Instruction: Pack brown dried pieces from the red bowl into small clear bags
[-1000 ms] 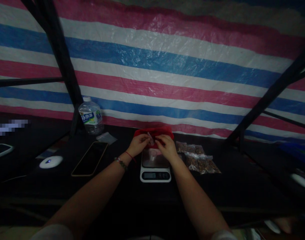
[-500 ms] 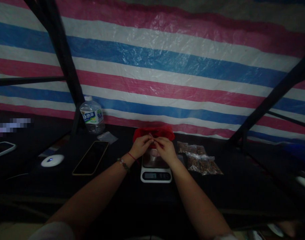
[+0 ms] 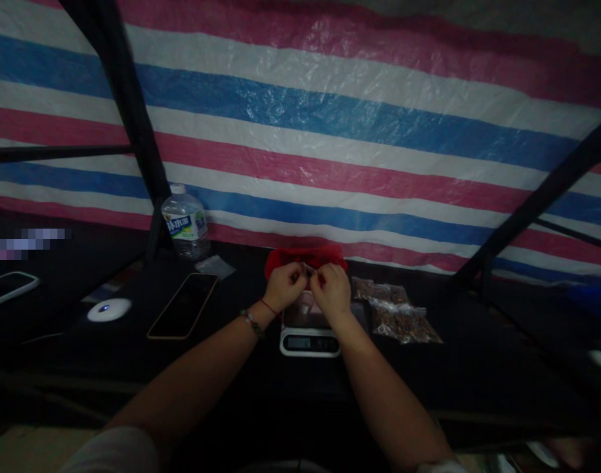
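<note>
Both hands are raised over a small white kitchen scale (image 3: 309, 341) on a dark table. My left hand (image 3: 283, 286) and my right hand (image 3: 332, 290) pinch the top edge of a small clear plastic bag (image 3: 307, 303) that hangs between them above the scale's plate. Its contents are too dim to make out. A red container (image 3: 305, 255) sits just behind the hands. Several clear bags filled with brown pieces (image 3: 397, 315) lie to the right of the scale.
A phone (image 3: 183, 305) lies face up left of the scale, with a white round device (image 3: 109, 309) farther left and another phone (image 3: 8, 286) at the left edge. A water bottle (image 3: 184, 224) stands by a black pole. A striped tarp hangs behind the table.
My hands have drawn closer together and curled into fists on the bag's top edge. The view has shifted slightly to the left and down.
</note>
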Available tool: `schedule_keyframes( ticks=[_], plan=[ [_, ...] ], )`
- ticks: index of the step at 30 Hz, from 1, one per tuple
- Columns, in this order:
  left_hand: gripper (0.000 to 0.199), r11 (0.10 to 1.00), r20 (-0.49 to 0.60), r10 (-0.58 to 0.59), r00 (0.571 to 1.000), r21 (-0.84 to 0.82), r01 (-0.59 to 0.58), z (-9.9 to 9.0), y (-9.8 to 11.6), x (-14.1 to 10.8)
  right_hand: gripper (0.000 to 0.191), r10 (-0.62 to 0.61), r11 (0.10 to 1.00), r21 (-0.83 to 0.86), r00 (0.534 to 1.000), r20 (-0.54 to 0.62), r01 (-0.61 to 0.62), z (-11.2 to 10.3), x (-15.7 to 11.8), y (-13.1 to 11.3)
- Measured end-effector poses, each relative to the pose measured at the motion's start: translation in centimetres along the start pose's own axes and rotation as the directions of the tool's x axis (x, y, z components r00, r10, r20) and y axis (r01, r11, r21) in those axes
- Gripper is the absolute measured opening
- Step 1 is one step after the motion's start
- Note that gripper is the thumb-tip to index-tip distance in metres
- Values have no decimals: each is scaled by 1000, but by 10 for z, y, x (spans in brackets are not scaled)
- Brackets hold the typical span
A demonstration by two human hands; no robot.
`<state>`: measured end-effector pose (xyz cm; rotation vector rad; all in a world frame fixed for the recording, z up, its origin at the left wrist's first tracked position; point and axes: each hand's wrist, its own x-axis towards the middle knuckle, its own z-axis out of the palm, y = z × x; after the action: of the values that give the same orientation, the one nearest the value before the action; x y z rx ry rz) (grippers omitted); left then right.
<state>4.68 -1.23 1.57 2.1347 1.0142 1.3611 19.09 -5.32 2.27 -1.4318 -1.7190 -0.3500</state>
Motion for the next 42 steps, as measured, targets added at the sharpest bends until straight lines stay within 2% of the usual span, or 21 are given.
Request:
schedule_keyframes(
  ticks=[4,7,10,12,13,15,17,19,21,24,28,30,32,35,38,40,42],
  plan=[
    [13,1000,-15,-14,1000,17,14,-1,-4,1,17,96,993,73,995,-16,-94,-1,2,8],
    [13,999,-53,45,998,2,-45,-4,-9,3,17,97,951,295,995,6,-94,2,4,13],
    [15,997,-96,75,993,-22,-77,-8,-10,5,16,182,837,521,983,24,-168,10,5,19],
    [18,997,-99,52,994,-52,-57,-10,-10,5,23,305,704,645,947,103,-297,16,4,22],
    [19,997,-96,42,994,-64,-49,-11,-9,5,30,361,606,701,916,178,-375,19,4,23],
    [18,996,-92,36,995,-79,-44,-13,-9,5,41,418,355,770,827,376,-530,21,2,25],
    [16,996,-93,34,995,-82,-42,-14,-10,6,44,389,126,757,733,558,-642,19,2,26],
    [16,997,-105,18,994,-76,-26,-15,-13,8,40,353,-4,728,680,642,-686,14,3,27],
    [18,999,-116,-7,993,-46,2,-16,-17,10,37,353,-51,730,671,652,-682,10,5,28],
    [19,999,-150,-26,988,27,30,-17,-24,14,38,393,-49,734,663,637,-677,5,7,30],
    [23,994,-200,72,977,93,-54,-19,-27,15,40,477,48,730,657,583,-682,4,7,30],
    [24,992,-141,98,985,88,-86,-18,-26,14,39,499,116,733,678,540,-670,6,7,30],
    [23,992,-54,77,996,100,-72,-16,-25,13,37,507,167,746,705,496,-645,9,6,30],
    [21,990,36,0,999,143,-5,-10,-24,13,34,506,184,784,740,442,-593,16,6,33],
    [22,988,67,-37,997,153,27,-8,-26,15,34,509,218,812,773,379,-542,25,5,39],
    [24,982,72,-15,997,189,2,-9,-29,15,29,491,332,805,819,298,-492,30,6,45],
    [28,963,90,15,996,266,-38,-13,-31,15,24,434,513,747,879,199,-423,33,9,51]
  ],
)
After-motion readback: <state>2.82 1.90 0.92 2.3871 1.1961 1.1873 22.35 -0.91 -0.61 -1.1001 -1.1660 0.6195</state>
